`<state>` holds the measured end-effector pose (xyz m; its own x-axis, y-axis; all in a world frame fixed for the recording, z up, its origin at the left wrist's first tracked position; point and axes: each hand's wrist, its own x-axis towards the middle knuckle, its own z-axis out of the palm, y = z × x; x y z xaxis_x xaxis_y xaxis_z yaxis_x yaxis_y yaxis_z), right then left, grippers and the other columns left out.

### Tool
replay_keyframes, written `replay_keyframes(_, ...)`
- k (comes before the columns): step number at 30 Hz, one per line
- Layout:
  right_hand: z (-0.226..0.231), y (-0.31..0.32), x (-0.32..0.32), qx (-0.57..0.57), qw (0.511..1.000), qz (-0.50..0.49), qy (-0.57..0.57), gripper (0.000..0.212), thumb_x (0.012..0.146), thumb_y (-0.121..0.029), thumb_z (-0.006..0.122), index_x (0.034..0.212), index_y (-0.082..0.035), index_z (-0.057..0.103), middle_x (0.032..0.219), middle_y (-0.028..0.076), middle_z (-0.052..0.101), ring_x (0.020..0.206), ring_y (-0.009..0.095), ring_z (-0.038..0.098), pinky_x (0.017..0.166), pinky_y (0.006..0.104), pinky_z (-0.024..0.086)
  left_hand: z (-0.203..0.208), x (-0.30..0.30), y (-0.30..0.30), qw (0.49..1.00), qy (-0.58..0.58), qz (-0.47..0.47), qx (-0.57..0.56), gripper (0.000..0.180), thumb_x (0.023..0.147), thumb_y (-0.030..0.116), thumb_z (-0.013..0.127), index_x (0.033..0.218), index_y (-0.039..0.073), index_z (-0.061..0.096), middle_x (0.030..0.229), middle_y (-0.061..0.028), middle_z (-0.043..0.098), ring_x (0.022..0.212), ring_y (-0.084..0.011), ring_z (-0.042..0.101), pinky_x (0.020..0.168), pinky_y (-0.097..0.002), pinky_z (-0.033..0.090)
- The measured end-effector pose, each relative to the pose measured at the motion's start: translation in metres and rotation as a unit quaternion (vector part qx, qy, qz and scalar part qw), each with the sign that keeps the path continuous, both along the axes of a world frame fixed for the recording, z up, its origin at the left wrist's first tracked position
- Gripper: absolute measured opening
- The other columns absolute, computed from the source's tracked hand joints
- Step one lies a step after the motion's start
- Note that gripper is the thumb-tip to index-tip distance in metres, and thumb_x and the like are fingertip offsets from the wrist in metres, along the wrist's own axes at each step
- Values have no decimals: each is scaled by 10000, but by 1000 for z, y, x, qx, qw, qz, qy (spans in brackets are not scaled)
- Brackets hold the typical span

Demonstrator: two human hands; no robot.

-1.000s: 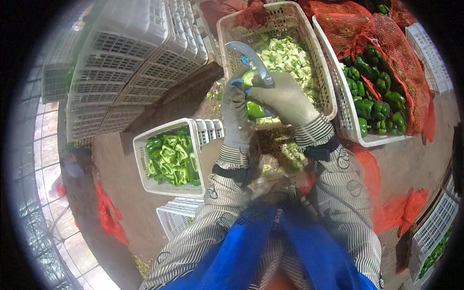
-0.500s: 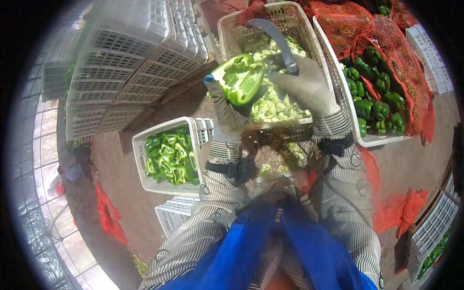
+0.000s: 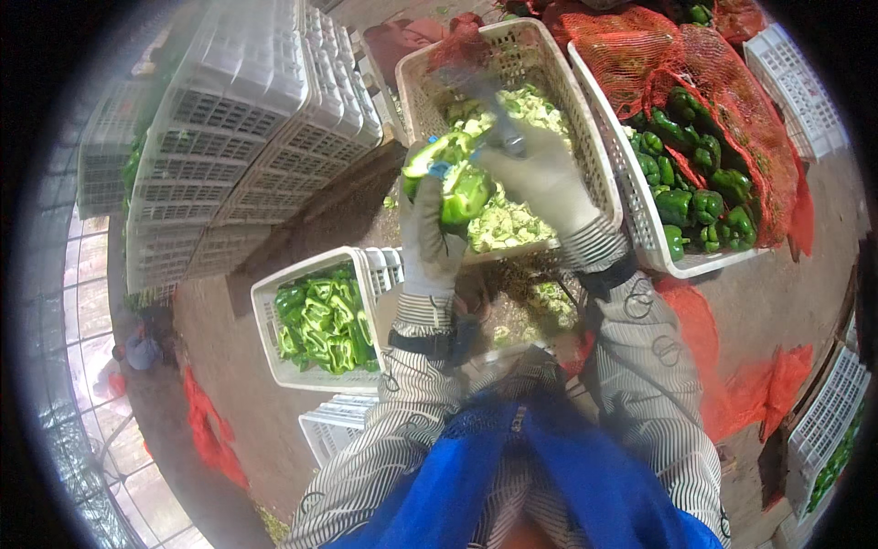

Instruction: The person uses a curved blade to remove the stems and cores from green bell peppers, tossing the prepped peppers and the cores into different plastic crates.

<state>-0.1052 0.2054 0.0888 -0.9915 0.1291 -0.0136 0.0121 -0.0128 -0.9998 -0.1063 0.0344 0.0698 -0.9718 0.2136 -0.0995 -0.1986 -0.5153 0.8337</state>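
Coring a green pepper over the scrap crate

At 9 o'clock a white crate holds cut pepper pieces; the gloved left hand grips the green pepper above the centre crate; the right hand clasps a knife at its top; a slip could drive the blade into the left glove; whole peppers lie at 2 o'clock.

White crates hem the lap: the scrap crate ahead, the whole-pepper crate right, the cut-pepper crate left. Stacked crates wall the far left. Bare floor lies open lower right.
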Motion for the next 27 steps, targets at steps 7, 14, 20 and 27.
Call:
replay_keyframes(7, -18, -13, -2, 156, 980, -78, 92, 230, 783, -204, 640, 933, -37, 688, 821, 215, 672, 858, 401, 673, 764, 473, 524, 38, 12, 7, 916, 254, -11, -309, 642, 753, -59, 612, 1388, 17, 557, 1436, -153, 546, 1372, -258, 481, 1160, -367, 345)
replay_keyframes(14, -5, -3, -2, -158, 972, -170, -24, 261, 829, -171, 668, 1043, -23, 691, 862, 135, 709, 838, 284, 683, 782, 408, 537, 74, 8, 8, 603, 584, 103, -534, 517, 840, -31, 584, 1352, 39, 564, 1421, -196, 531, 1334, -389, 498, 1133, -473, 395)
replay_keyframes(20, -37, 19, -5, 236, 966, -107, -25, 353, 794, -197, 616, 1101, -37, 685, 970, 225, 696, 967, 386, 677, 866, 449, 535, 78, -7, -70, 529, 557, 26, -640, 467, 900, 70, 616, 1362, 37, 554, 1448, -222, 498, 1386, -433, 426, 1157, -507, 355)
replay_keyframes(27, -60, 192, 56, 431, 873, -180, -140, 251, 836, -150, 597, 1054, -77, 697, 970, 199, 705, 975, 350, 697, 866, 457, 550, -11, 74, -323, 482, 29, -149, -863, 540, 915, 54, 506, 1450, -8, 472, 1545, -246, 395, 1436, -406, 366, 1195, -463, 297)
